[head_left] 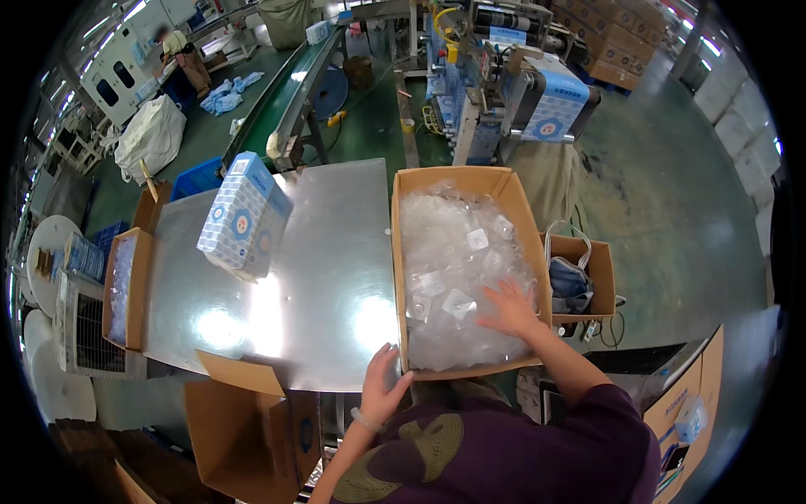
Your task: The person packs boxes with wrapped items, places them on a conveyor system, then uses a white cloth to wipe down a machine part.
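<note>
My right hand [510,309] reaches into a large cardboard box [533,239], its fingers spread over a heap of clear plastic pieces [457,244]. Some of these carry a small white square with a mark on it. Nothing shows in that hand's grasp. My left hand [382,382] lies at the near right edge of the metal table [336,244], beside the box's near corner, with thumb and fingers apart. Farther left on the table stands a blue and white printed package [239,214].
An open cardboard box [231,437] stands below the table's near edge. A narrow carton [130,286] sits at the table's left side. Right of the big box, a small carton [598,277] holds a dark bag. Beyond are a conveyor [290,92] and a machine [504,92]; a person works far left.
</note>
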`<state>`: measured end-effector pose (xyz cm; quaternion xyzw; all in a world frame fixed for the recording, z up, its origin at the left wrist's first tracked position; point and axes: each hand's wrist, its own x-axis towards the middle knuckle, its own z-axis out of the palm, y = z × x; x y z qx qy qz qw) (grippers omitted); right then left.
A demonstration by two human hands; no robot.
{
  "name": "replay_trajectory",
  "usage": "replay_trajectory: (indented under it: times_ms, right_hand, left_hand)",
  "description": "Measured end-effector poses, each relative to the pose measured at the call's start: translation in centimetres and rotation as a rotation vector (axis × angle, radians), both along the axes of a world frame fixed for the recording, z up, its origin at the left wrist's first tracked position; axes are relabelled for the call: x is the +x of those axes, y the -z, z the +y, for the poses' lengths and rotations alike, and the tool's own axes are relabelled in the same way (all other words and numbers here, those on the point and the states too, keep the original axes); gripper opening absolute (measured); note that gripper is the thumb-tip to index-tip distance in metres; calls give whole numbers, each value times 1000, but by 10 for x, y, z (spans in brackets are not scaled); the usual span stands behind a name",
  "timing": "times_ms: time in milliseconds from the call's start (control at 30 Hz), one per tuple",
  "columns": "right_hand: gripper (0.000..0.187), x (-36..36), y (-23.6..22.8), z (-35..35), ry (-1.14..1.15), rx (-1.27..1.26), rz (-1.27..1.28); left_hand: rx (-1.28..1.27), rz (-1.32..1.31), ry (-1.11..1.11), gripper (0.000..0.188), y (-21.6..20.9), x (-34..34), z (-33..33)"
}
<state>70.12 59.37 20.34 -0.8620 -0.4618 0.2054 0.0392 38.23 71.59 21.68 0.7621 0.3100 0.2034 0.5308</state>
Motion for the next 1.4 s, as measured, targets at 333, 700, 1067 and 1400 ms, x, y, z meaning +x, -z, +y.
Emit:
replay_trajectory:
  times_ms: [333,700,1067,1400]
  right_hand:
    - [87,-7,60,-65,595,390,92]
    - [88,-36,95,16,970,458,130]
    - [54,-137,34,143,196,781,-366]
    - [65,-301,-47,365,-539,554,-330]
  left_hand:
    - [-296,-130,-246,30,-32,-197,-27]
    - [-16,-122,-435,23,-67,-342,-49]
    - [373,178,-539,32,-29,-402,-76]
    - [579,570,-614,37,25,-423,-69]
